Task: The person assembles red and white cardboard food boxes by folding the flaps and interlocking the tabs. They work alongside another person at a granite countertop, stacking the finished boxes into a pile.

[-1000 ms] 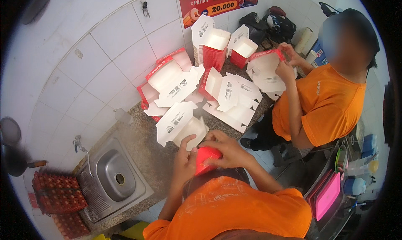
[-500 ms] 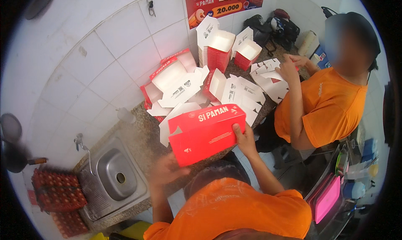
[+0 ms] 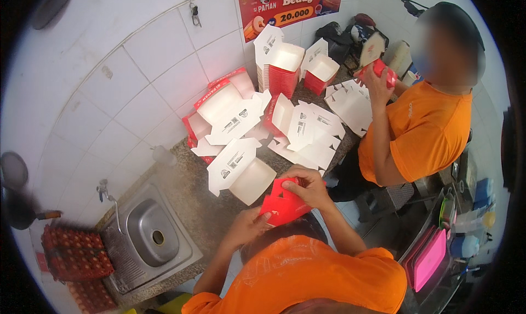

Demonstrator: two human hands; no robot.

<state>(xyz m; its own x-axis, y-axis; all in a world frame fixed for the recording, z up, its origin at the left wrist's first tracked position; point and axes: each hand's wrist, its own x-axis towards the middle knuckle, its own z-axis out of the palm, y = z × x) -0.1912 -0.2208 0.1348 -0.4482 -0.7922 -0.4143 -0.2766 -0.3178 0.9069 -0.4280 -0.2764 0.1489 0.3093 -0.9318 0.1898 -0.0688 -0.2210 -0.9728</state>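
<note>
A red cardboard food box [image 3: 285, 207], partly folded, is held over the counter's near edge. My right hand [image 3: 308, 187] pinches its upper folded flap between thumb and fingers. At its lower left edge, my left hand [image 3: 249, 226] grips the card with bent fingers, some of them hidden. Just beyond my hands, a white-lined box [image 3: 255, 181] lies with its printed lid [image 3: 233, 165] spread back. Farther off is a heap of opened boxes [image 3: 222, 106], white inside and red outside.
Stacked boxes [image 3: 285, 67] stand by the wall, with a smaller stack [image 3: 320, 73] beside them. Flat blanks [image 3: 348, 106] lie at the right. A co-worker in an orange shirt [image 3: 427, 133] folds another red box [image 3: 383, 73]. Left is a steel sink [image 3: 153, 232] with a tap [image 3: 104, 189].
The red box has turned from its long side to a narrower folded view. My right hand shifted left and up onto its flap; my left hand came in. The co-worker lifted a red box.
</note>
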